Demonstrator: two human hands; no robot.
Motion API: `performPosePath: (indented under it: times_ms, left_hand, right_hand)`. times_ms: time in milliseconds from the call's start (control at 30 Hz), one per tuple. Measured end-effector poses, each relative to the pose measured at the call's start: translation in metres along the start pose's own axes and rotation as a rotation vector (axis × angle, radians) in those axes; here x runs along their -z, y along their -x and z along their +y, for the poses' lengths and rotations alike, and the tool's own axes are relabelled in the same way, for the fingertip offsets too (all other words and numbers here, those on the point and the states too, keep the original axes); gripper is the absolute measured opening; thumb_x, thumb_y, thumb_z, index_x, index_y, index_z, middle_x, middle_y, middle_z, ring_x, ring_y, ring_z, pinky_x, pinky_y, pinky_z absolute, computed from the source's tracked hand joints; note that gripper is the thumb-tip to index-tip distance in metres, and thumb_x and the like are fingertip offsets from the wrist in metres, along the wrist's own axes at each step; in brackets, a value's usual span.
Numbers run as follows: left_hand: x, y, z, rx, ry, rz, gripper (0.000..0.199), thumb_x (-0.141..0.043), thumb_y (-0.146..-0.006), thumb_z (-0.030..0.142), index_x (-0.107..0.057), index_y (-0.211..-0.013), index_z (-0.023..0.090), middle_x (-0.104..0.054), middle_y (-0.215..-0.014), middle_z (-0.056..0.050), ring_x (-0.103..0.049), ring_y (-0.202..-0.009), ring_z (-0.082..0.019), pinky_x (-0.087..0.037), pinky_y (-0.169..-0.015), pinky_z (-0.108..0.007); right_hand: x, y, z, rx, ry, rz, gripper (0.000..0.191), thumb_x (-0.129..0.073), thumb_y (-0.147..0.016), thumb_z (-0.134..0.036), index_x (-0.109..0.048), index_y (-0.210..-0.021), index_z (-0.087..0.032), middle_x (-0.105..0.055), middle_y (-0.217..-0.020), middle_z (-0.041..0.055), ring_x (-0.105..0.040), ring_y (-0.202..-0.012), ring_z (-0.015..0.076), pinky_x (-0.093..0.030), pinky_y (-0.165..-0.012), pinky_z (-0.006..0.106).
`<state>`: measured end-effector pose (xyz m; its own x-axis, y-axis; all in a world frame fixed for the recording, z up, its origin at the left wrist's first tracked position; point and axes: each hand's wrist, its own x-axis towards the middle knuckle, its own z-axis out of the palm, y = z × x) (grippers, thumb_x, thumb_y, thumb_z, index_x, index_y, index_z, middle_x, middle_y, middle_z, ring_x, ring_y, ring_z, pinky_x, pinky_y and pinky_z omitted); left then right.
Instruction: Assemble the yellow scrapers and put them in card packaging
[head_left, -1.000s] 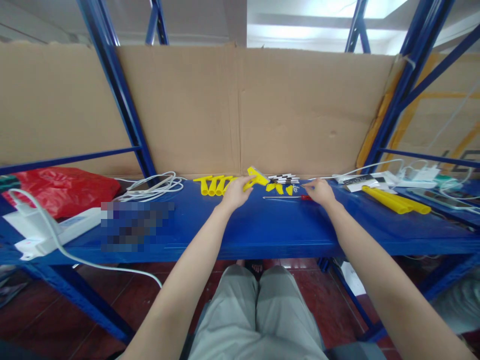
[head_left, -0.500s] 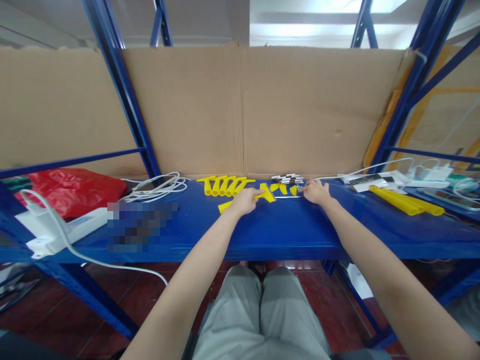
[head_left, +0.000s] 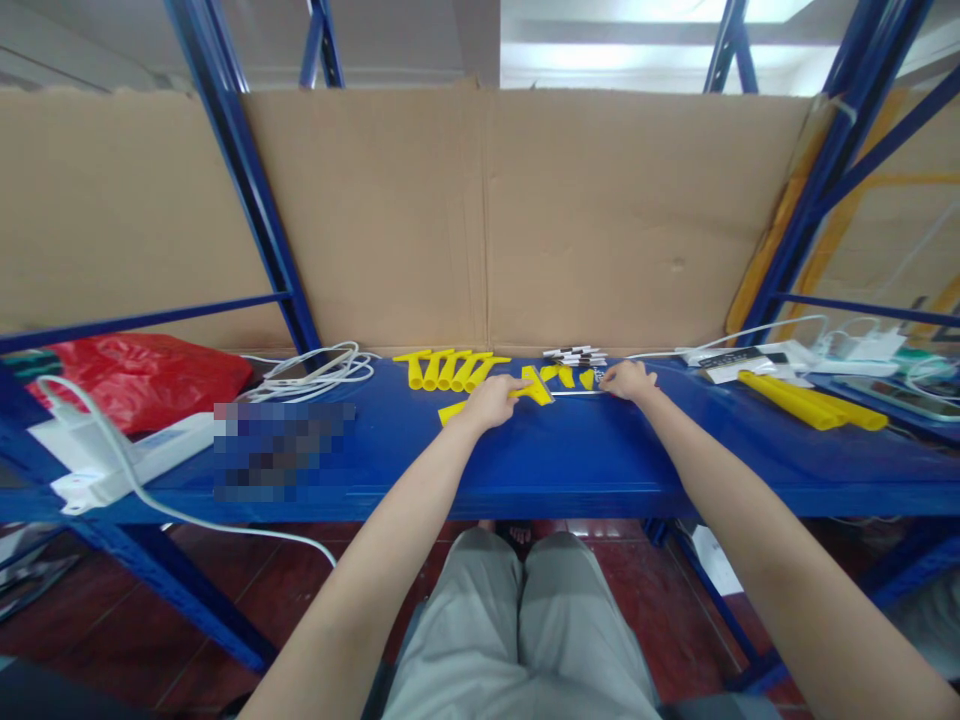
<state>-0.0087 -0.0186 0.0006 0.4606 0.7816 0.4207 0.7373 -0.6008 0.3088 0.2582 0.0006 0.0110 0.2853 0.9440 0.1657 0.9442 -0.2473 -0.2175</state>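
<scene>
Smooth plastic scraper (head_left: 537, 386), glossy metal shelf (head_left: 570, 455), matt cardboard panel (head_left: 375, 220), creased plastic bag (head_left: 150, 380)

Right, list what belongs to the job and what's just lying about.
Likely the job: yellow T-shaped tool in the left hand, thin metal shaft by the right hand, small yellow pieces, yellow T-shaped handles, black-and-white pieces.

Likely lying about: red bag, coiled white cable, white power strip.

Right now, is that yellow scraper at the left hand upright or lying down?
Lying down: the yellow scraper stretches sideways along the blue shelf, its handle passing under the left hand.
</scene>
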Motion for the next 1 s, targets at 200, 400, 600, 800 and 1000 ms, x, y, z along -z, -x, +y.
performPosePath:
  times_ms: [200, 400, 600, 800, 1000]
  left_hand:
    - [-0.001, -0.0003, -0.0002, 0.005, 0.008, -0.006, 0.044, -0.058, -0.083, 0.006, -0.068, -0.122, 0.023, -0.066, -0.127, -0.006, -0.059, -0.12, -0.023, -0.041, -0.107, -0.034]
    - [0.0007, 0.0012, 0.002, 0.012, -0.012, -0.015, 0.044, -0.056, -0.084, 0.006, -0.068, -0.122, 0.022, -0.066, -0.127, -0.007, -0.059, -0.119, -0.024, -0.042, -0.105, -0.033]
    - [0.0012, 0.001, 0.0022, 0.017, -0.037, -0.026, 0.045, -0.056, -0.084, 0.007, -0.066, -0.125, 0.023, -0.065, -0.128, -0.006, -0.058, -0.12, -0.024, -0.041, -0.106, -0.033]
    - [0.0021, 0.0016, 0.0031, 0.014, -0.04, -0.039, 0.044, -0.055, -0.084, 0.006, -0.067, -0.124, 0.022, -0.065, -0.128, -0.007, -0.058, -0.121, -0.024, -0.042, -0.106, -0.032]
    - [0.0025, 0.0019, 0.0037, 0.015, -0.063, -0.047, 0.043, -0.056, -0.086, 0.008, -0.066, -0.125, 0.023, -0.065, -0.128, -0.006, -0.058, -0.121, -0.022, -0.041, -0.106, -0.031]
  right_hand:
    - [-0.0008, -0.0107, 0.0003, -0.091, 0.002, -0.085, 0.018, -0.069, -0.076, -0.033, -0.072, -0.089, -0.021, -0.062, -0.111, 0.0125, -0.042, -0.127, 0.0355, -0.036, -0.101, 0.056]
    - [-0.0021, -0.0077, -0.0046, -0.025, 0.057, -0.084, 0.019, -0.06, -0.082, -0.02, -0.072, -0.096, -0.017, -0.061, -0.119, 0.0162, -0.041, -0.13, 0.0363, -0.033, -0.104, 0.058]
    - [-0.0043, -0.0052, -0.0074, 0.019, 0.112, -0.083, 0.029, -0.049, -0.087, -0.016, -0.071, -0.106, -0.016, -0.057, -0.13, 0.0183, -0.04, -0.131, 0.0361, -0.033, -0.104, 0.057]
    - [-0.0043, -0.005, -0.0055, 0.037, 0.085, -0.091, 0.029, -0.047, -0.089, -0.017, -0.071, -0.104, -0.015, -0.057, -0.129, 0.0187, -0.039, -0.131, 0.0363, -0.032, -0.104, 0.056]
    - [-0.0078, -0.0053, -0.0048, 0.056, 0.146, -0.07, 0.034, -0.043, -0.088, -0.014, -0.069, -0.11, -0.015, -0.055, -0.131, 0.0187, -0.041, -0.129, 0.0348, -0.034, -0.101, 0.055]
